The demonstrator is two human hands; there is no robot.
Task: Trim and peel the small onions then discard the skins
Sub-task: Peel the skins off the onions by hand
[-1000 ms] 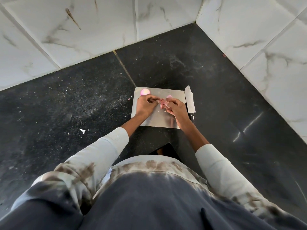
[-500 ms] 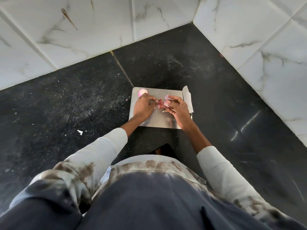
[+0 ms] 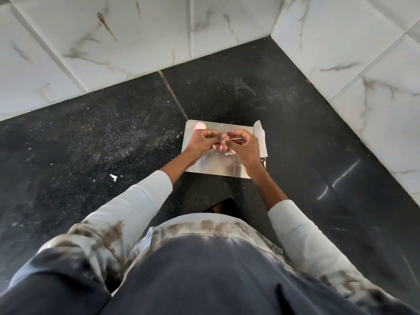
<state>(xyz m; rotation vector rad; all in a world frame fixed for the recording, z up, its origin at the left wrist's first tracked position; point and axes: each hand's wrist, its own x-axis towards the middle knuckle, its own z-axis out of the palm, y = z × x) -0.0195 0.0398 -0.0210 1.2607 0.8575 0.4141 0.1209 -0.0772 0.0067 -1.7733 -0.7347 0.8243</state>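
We see both hands working together over the shiny steel cutting board [image 3: 216, 165]. The left hand [image 3: 202, 142] curls around a small pink onion [image 3: 220, 146], mostly hidden, and the right hand [image 3: 244, 145] pinches a thin strip of skin [image 3: 235, 139]. One peeled pale pink onion [image 3: 200, 126] already lies at the far left corner of the board. Loose skin scraps [image 3: 230, 152] are not yet discarded. The broad steel knife [image 3: 261, 139] rests on the right edge. We cannot read any writing.
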